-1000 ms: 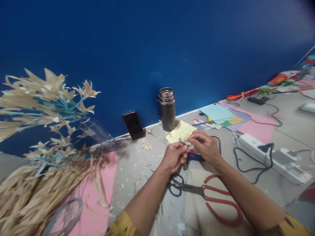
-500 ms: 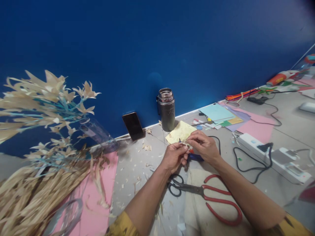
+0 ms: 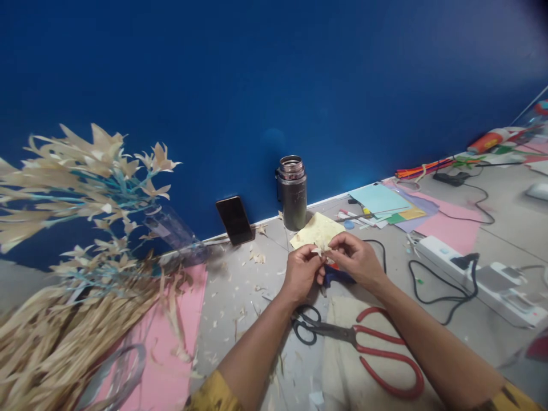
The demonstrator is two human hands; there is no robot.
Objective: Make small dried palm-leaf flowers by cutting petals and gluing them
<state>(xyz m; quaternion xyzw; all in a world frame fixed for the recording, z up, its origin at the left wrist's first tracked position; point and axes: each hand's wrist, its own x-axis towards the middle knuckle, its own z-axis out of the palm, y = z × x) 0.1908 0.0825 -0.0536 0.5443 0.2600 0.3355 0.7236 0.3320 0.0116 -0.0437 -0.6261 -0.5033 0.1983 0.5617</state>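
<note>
Between my two hands is a small pale husk flower (image 3: pixel 319 250), its petals poking up above the fingertips. My left hand (image 3: pixel 302 270) pinches it from the left, thumb against fingers. From the right, my right hand (image 3: pixel 358 261) closes thumb and forefinger on its edge. Part of the flower is hidden by the fingers. Under the hands lies a blue and orange object (image 3: pixel 338 275), mostly covered. A yellow paper sheet (image 3: pixel 315 229) is just behind them. Nearer to me lie large red-handled scissors (image 3: pixel 387 349) and small black-handled scissors (image 3: pixel 306 326).
A steel flask (image 3: pixel 293 197) without its lid and a phone (image 3: pixel 234 220) stand by the blue wall. Husk flowers (image 3: pixel 122 165) in a clear bottle and dried husks (image 3: pixel 64 337) fill the left. A power strip (image 3: pixel 479 277) with cables lies right; scraps litter the floor.
The flower's pale petals now show more plainly between the fingertips. My right hand has shifted slightly toward me, and the whole view has moved a little.
</note>
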